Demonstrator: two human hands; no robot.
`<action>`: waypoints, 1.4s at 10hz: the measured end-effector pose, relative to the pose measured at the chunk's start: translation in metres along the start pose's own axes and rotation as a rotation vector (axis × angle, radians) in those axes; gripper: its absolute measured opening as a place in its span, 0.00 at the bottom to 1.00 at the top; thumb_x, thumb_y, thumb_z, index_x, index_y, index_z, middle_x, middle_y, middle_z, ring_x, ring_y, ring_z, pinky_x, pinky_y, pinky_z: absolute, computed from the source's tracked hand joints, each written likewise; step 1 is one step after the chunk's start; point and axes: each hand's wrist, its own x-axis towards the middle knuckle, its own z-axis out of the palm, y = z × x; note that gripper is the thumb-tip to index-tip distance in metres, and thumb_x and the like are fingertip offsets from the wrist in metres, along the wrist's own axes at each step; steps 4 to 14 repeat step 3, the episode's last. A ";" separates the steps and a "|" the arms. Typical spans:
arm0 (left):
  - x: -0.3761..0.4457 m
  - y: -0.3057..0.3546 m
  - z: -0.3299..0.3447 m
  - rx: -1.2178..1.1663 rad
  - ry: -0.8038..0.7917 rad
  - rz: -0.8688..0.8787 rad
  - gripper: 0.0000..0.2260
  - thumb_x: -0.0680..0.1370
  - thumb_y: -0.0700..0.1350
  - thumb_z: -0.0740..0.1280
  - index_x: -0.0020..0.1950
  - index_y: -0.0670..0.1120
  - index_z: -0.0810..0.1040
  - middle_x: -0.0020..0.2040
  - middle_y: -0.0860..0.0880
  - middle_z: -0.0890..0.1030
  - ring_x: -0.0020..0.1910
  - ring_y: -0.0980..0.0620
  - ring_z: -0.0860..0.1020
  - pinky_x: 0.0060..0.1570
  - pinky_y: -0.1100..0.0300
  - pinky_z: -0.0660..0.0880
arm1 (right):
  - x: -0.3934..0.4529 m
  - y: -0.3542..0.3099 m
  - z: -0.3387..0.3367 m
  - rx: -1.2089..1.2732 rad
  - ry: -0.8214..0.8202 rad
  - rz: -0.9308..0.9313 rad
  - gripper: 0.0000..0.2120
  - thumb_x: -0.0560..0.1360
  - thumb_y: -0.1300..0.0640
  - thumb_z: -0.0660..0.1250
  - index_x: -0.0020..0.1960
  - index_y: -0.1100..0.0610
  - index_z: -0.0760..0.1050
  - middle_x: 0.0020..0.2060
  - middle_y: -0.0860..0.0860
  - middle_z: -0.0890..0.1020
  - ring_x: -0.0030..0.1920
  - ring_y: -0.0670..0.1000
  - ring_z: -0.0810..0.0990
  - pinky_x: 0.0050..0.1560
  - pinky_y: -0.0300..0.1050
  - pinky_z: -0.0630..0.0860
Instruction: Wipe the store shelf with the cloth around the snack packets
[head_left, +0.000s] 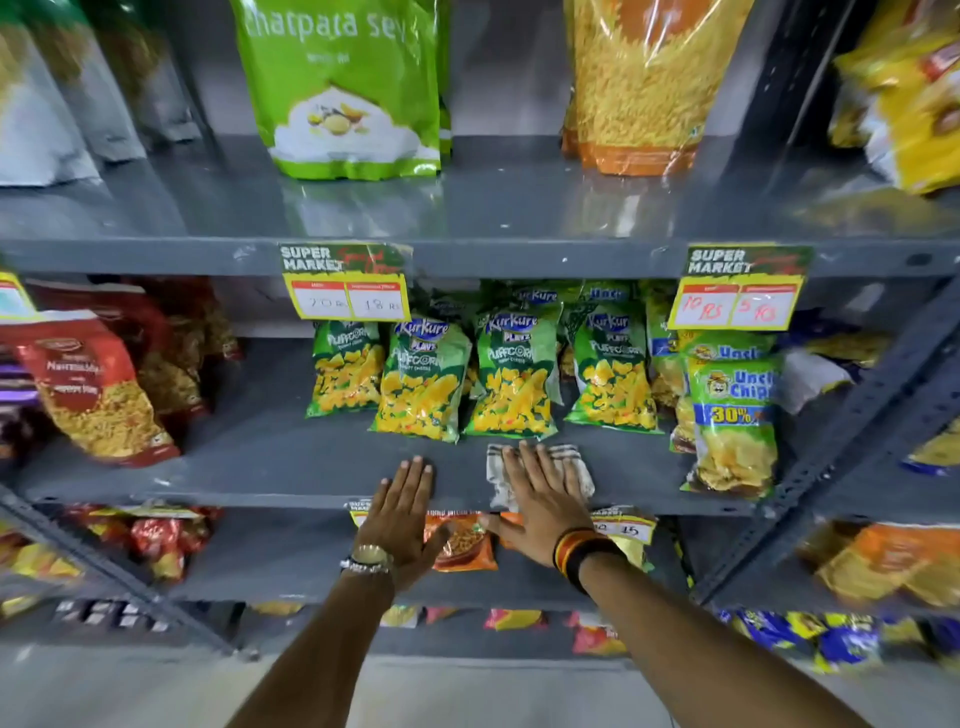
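The grey metal shelf (270, 462) runs across the middle of the head view. Several green puffcorn snack packets (423, 384) stand in a row on it. A striped white cloth (576, 467) lies flat on the shelf's front strip, just below the packets. My right hand (540, 493) presses flat on the cloth, fingers spread and pointing toward the packets. My left hand (402, 501) rests flat on the bare shelf edge to the left of the cloth, holding nothing.
Red namkeen packets (98, 395) stand at the shelf's left, green chips packets (732, 415) at its right. Price tags (345, 283) hang from the shelf above, which carries a large green pouch (343, 88) and an orange pouch (644, 83). More packets fill the lower shelves.
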 end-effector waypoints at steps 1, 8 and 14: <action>-0.001 0.006 -0.017 0.044 -0.052 -0.017 0.48 0.73 0.75 0.35 0.82 0.42 0.49 0.81 0.46 0.46 0.81 0.44 0.49 0.78 0.46 0.47 | 0.014 -0.005 -0.001 -0.044 0.000 0.017 0.51 0.66 0.22 0.50 0.77 0.47 0.34 0.78 0.49 0.37 0.78 0.54 0.35 0.75 0.63 0.36; -0.021 0.052 -0.096 -0.021 0.137 0.110 0.42 0.77 0.69 0.34 0.82 0.43 0.53 0.82 0.44 0.55 0.81 0.47 0.51 0.79 0.54 0.43 | 0.001 -0.020 -0.027 0.006 0.090 0.000 0.42 0.74 0.38 0.58 0.78 0.49 0.38 0.78 0.48 0.39 0.79 0.54 0.40 0.76 0.63 0.43; -0.021 0.052 -0.096 -0.021 0.137 0.110 0.42 0.77 0.69 0.34 0.82 0.43 0.53 0.82 0.44 0.55 0.81 0.47 0.51 0.79 0.54 0.43 | 0.001 -0.020 -0.027 0.006 0.090 0.000 0.42 0.74 0.38 0.58 0.78 0.49 0.38 0.78 0.48 0.39 0.79 0.54 0.40 0.76 0.63 0.43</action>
